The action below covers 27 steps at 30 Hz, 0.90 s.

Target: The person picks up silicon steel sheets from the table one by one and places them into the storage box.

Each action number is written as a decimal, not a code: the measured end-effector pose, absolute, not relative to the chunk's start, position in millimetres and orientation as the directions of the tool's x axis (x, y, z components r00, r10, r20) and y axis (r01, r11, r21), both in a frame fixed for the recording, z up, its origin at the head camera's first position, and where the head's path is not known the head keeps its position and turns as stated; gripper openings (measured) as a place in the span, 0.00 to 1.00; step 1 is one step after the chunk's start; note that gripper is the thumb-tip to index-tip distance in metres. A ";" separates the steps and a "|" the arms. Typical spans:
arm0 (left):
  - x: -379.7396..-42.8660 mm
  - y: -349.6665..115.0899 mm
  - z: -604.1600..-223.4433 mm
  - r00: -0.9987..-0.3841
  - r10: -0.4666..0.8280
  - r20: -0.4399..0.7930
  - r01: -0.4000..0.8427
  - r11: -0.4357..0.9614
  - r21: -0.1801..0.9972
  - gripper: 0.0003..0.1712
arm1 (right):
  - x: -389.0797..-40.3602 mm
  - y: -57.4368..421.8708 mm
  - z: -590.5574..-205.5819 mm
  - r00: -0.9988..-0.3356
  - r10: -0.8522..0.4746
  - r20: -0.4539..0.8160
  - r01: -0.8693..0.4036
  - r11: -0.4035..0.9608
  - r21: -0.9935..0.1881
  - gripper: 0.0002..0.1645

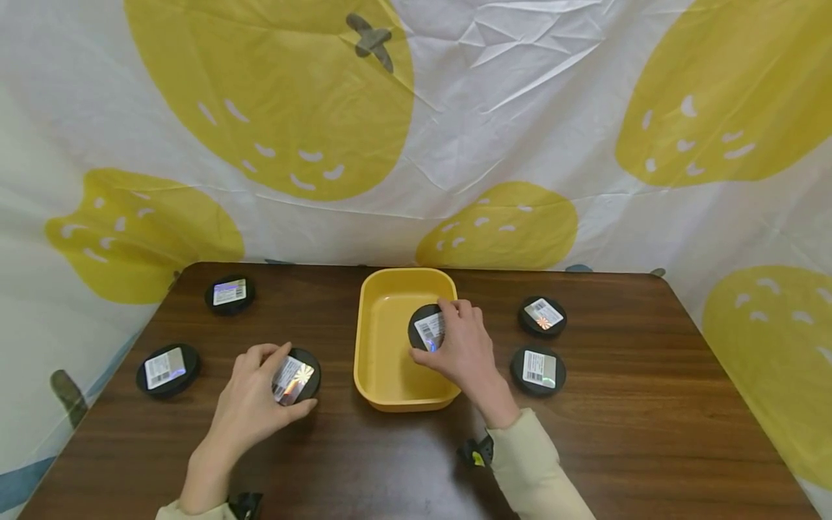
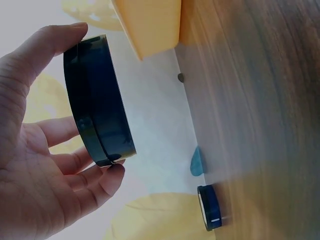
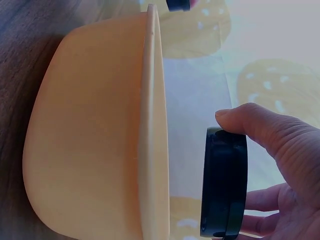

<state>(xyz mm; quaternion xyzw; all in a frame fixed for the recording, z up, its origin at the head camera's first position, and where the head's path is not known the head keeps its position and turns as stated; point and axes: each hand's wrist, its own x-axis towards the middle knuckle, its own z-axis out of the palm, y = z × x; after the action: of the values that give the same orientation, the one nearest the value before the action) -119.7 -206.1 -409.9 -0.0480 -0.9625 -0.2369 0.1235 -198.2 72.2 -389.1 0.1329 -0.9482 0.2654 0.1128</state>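
My left hand (image 1: 250,401) grips a round black tin (image 1: 304,375) by its edge, thumb on one side and fingers on the other. A white and silvery label covers part of its top. In the left wrist view this tin (image 2: 97,100) is held clear above the table. My right hand (image 1: 464,343) pinches a second black tin (image 1: 422,325) with a similar label, over the yellow rectangular tub (image 1: 406,406). The right wrist view shows that tin (image 3: 225,182) just above the tub's rim (image 3: 152,125).
Two labelled black tins (image 1: 230,295) (image 1: 167,370) lie on the brown wooden table (image 1: 650,404) at the left. Two more tins (image 1: 542,316) (image 1: 538,370) lie right of the tub. A white cloth (image 1: 507,108) with yellow fruit prints hangs behind the table.
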 end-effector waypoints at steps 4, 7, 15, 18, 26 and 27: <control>-119.7 -205.0 -408.6 -0.966 0.033 0.255 0.148 0.883 0.446 0.48 | -201.0 69.5 -388.4 -0.938 -0.202 0.281 -0.317 0.826 -0.465 0.49; -119.9 -204.3 -407.6 -0.965 0.034 0.258 0.151 0.881 0.448 0.48 | -204.1 67.2 -388.1 -0.939 -0.207 0.275 -0.318 0.828 -0.462 0.48; -119.3 -203.4 -406.8 -0.964 0.033 0.265 0.155 0.878 0.453 0.48 | -213.2 61.9 -390.5 -0.946 -0.214 0.245 -0.308 0.832 -0.462 0.48; -119.4 -203.3 -407.6 -0.961 0.035 0.273 0.161 0.876 0.455 0.48 | -215.7 60.4 -392.2 -0.952 -0.211 0.220 -0.293 0.833 -0.469 0.49; -119.2 -202.2 -408.2 -0.956 0.045 0.290 0.181 0.868 0.463 0.48 | -221.2 56.9 -394.6 -0.960 -0.213 0.184 -0.276 0.845 -0.459 0.50; -119.3 -201.9 -408.2 -0.955 0.045 0.292 0.182 0.867 0.463 0.48 | -221.6 56.4 -394.4 -0.960 -0.215 0.180 -0.275 0.846 -0.457 0.50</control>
<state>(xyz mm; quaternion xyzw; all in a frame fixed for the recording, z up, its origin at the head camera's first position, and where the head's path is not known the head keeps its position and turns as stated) -119.3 -201.9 -408.2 -0.0592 -0.9565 -0.2505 0.1371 -221.6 56.4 -394.4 0.1277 -0.9588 0.2465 0.0612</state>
